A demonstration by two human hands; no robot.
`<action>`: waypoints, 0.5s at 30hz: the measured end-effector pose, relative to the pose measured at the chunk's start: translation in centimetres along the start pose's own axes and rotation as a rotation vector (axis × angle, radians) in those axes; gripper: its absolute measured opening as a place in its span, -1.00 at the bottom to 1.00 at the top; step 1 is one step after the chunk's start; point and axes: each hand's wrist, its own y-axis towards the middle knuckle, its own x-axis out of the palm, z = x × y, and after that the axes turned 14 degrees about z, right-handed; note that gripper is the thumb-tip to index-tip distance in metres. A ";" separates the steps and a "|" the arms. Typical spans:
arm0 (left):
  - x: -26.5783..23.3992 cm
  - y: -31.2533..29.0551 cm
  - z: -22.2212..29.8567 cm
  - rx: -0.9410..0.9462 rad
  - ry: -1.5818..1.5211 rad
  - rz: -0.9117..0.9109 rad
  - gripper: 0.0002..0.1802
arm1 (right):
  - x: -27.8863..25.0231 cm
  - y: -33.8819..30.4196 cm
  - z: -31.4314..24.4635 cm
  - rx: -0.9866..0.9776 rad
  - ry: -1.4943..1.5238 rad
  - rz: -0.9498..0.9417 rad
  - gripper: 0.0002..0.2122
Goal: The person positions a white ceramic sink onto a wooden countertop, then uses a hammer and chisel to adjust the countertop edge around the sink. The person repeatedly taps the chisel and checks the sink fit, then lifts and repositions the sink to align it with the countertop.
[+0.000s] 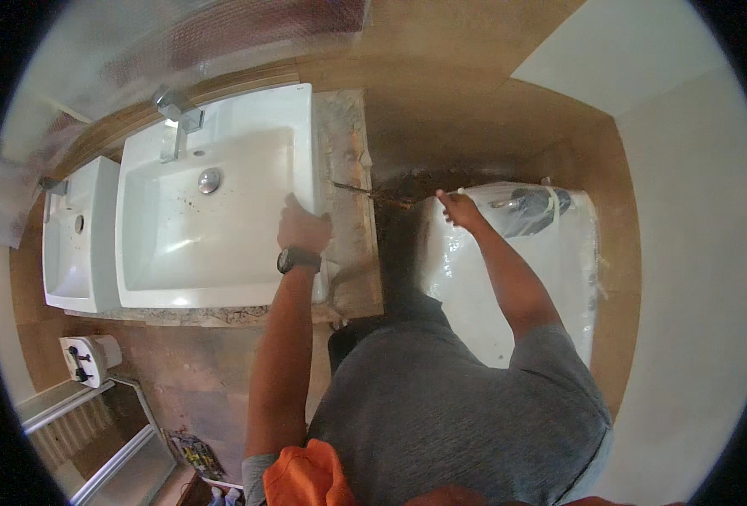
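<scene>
My left hand [304,229], with a dark watch [297,259] on its wrist, rests on the right rim of the large white sink [213,287]. Its index finger stretches forward, and it holds nothing that I can see. Off to the right, my right hand [459,208] is at the near left corner of a white, plastic-wrapped fixture [508,278]. Its fingers are partly curled together; what they hold, if anything, is too small to make out. A thin dark stick-like piece [353,188] crosses the counter edge and points toward this hand.
The stone counter [348,244] ends beside a dark, dirty gap [397,219]. A chrome faucet [171,135] stands over the large sink, with a smaller sink [70,244] at left. Clear plastic [542,215] lies on the wrapped fixture. A glass-panelled metal frame [112,413] is lower left.
</scene>
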 end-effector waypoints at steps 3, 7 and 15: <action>0.1 1.0 0.1 -0.045 0.023 -0.015 -0.38 | -1.8 -2.5 2.6 0.091 -0.032 -0.148 -0.28; 0.5 1.2 0.0 -0.071 0.023 0.026 -0.39 | -3.8 -3.3 3.6 -0.043 -0.126 -0.110 -0.27; 0.4 0.9 -0.5 -0.143 -0.071 0.036 -0.27 | -3.9 7.4 -3.8 -0.256 -0.281 -0.308 -0.31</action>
